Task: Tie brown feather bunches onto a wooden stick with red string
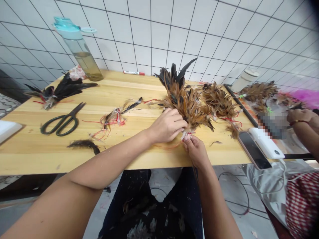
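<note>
Mid-frame, a feather bundle (185,99) is clasped by the left hand (167,126) and pinched by the right hand (196,151); loose feathers (219,101) lie unbundled at right.

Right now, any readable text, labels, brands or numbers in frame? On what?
None legible.
marker: any print too small to read.
water bottle: no label visible.
phone: screen dark.
power bank: no readable marking.
feather bundle in left hand and right hand: no tag.
</note>
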A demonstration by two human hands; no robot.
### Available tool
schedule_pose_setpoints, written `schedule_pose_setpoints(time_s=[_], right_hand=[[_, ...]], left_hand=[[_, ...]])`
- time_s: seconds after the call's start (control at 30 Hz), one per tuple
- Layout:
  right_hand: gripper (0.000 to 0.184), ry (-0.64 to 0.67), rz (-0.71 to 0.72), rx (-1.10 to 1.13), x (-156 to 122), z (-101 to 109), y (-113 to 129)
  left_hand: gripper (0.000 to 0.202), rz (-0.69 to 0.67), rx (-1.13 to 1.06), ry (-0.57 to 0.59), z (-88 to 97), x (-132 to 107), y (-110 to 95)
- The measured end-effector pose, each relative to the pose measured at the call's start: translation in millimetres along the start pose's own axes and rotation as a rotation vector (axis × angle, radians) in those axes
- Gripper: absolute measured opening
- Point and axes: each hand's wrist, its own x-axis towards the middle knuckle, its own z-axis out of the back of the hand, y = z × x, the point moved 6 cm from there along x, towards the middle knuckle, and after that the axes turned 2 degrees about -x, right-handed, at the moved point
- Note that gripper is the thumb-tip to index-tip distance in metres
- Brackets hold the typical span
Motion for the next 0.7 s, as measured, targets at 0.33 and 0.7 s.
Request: schedule_pose_setpoints(time_s=[0.33, 0.7], right_hand=[[0.03, -0.174, -0.01, 0.041, -5.6, 19.8, 16.3], [0.028, -0.285, 0.074, -0.051, -12.2, 43.3, 34.4]], left_hand=[[0.016, 0.427, -0.158, -0.498, 40.4, -9.3, 34.7], [0.035, 0.623, -1.442, 0.478, -49.4, -15.1, -27.2]])
